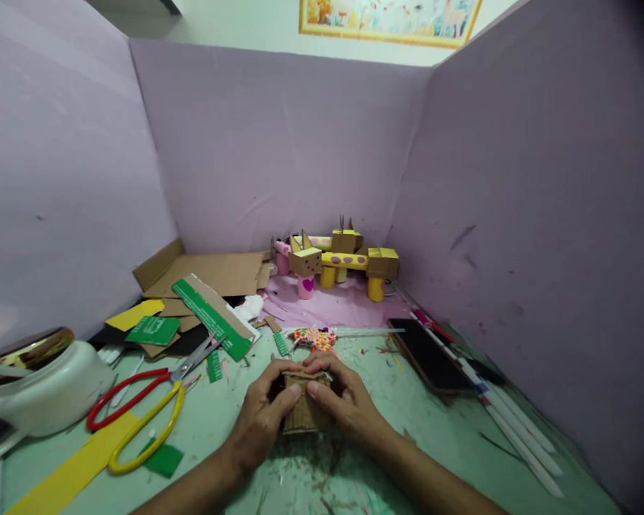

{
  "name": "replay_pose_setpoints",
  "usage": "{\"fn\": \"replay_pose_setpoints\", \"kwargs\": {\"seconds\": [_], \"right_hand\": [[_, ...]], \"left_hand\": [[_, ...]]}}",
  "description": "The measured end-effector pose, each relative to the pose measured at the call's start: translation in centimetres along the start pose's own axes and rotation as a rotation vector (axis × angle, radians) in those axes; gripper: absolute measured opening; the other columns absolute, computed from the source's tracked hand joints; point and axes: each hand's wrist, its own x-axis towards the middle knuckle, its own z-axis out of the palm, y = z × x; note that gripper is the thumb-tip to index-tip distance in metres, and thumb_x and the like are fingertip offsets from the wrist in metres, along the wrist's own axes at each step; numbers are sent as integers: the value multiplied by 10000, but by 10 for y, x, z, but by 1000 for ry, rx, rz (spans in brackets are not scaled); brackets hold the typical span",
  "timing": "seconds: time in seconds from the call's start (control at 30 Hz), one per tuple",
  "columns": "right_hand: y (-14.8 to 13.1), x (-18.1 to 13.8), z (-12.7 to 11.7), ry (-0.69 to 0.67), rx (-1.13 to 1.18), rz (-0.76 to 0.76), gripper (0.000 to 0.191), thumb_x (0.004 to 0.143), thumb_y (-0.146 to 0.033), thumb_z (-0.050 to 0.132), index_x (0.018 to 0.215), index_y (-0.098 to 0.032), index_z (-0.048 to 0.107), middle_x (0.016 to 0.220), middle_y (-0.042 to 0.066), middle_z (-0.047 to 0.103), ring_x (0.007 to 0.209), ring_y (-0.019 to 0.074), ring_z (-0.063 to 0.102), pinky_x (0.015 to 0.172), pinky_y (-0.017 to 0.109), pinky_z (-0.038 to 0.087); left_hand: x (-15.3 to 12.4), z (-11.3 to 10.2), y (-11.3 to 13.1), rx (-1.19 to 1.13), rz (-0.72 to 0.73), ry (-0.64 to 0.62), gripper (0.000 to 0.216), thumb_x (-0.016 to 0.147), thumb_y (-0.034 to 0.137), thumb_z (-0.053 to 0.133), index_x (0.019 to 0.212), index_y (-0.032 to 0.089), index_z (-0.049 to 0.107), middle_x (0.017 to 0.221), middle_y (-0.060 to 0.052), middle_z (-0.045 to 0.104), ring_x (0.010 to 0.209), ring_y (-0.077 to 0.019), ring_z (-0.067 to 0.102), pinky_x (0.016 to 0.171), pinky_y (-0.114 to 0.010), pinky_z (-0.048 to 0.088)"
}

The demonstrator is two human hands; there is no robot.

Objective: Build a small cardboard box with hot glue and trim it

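Three lilac panels (284, 157) enclose the green table (456, 433), with a brown cardboard sheet (215, 274) at the back left, red-and-yellow-handled scissors (182, 370) at left and a dark phone (429, 354) at right. Between those two, the person's left hand (260, 408) and right hand (348, 397), fingers curled mostly closed, grip a small cardboard piece (305, 416) over the table's near middle (contact with the tabletop cannot be told), both thumbs pressing its face.

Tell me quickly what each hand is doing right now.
Left hand: closed, holding the cardboard by its left side, thumb on top.
Right hand: closed, holding the same cardboard by its right side, thumb on top.
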Motion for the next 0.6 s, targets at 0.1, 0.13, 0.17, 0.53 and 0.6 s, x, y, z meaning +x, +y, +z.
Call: {"fn": "replay_pose_setpoints", "kwargs": {"seconds": [0.1, 0.13, 0.17, 0.53, 0.6], "right_hand": [[2, 1, -1, -9, 37, 2, 119, 807, -314, 659, 886, -228, 634, 954, 38, 606, 923, 195, 593, 831, 324, 474], [3, 1, -1, -7, 44, 2, 120, 805, -317, 664, 880, -229, 636, 966, 39, 605, 924, 194, 592, 836, 326, 471], [3, 1, -2, -5, 45, 1, 122, 803, -323, 669, 873, -229, 637, 976, 40, 603, 926, 193, 592, 840, 329, 468], [-4, 3, -13, -137, -8, -18, 274, 778, -451, 707, 944, -240, 650, 1013, 55, 597, 999, 217, 588, 880, 354, 471], [-5, 2, -14, -150, -5, -26, 345, 752, -469, 728, 1003, -246, 651, 1108, 74, 563, 1093, 241, 565, 916, 370, 465]], "left_hand": [[0, 0, 1, -9, -13, 5, 226, 787, 333, 607, 969, 202, 639, 911, -14, 669, 863, -213, 608, 755, -289, 471], [0, 0, 1, -12, -18, 1, 226, 782, 331, 609, 963, 199, 640, 918, -17, 674, 869, -216, 609, 761, -293, 471], [1, 0, 2, -16, -25, -7, 226, 776, 329, 611, 958, 197, 640, 925, -20, 679, 874, -218, 610, 766, -296, 472], [-2, 0, -1, -9, 42, -46, 219, 835, 317, 570, 1018, 211, 625, 1034, -39, 681, 964, -233, 624, 839, -320, 486], [-2, 0, 0, 35, 137, -35, 203, 857, 305, 557, 1032, 227, 624, 1114, -44, 659, 1054, -239, 602, 909, -331, 467]]}}
